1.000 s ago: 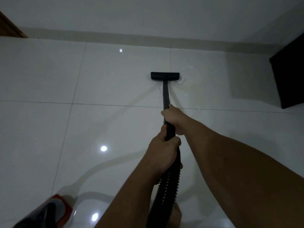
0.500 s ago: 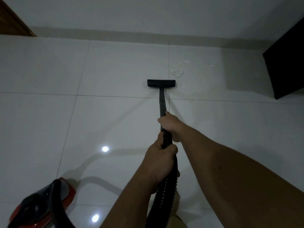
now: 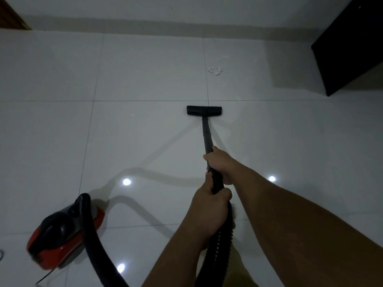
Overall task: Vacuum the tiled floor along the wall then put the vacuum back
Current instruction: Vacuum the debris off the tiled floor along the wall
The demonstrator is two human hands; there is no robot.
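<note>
A black vacuum wand (image 3: 207,137) runs from my hands to a flat black floor nozzle (image 3: 204,110) resting on the white tiled floor (image 3: 134,141). My right hand (image 3: 220,162) grips the wand higher up; my left hand (image 3: 209,208) grips it just below, where the ribbed black hose (image 3: 219,245) begins. The red and black vacuum body (image 3: 62,233) sits on the floor at lower left, its hose curving toward me. White crumbs (image 3: 215,70) lie on a tile beyond the nozzle, near the wall (image 3: 186,9).
A beige skirting strip (image 3: 145,24) runs along the wall's base. A black cabinet (image 3: 352,48) stands at the right, by the wall. A brown wooden edge (image 3: 12,17) shows at top left. A thin cord (image 3: 45,276) trails from the vacuum body.
The nozzle has been pulled back from the wall, away from the crumbs and across a tile joint. The vacuum body has come further into view at lower left.
</note>
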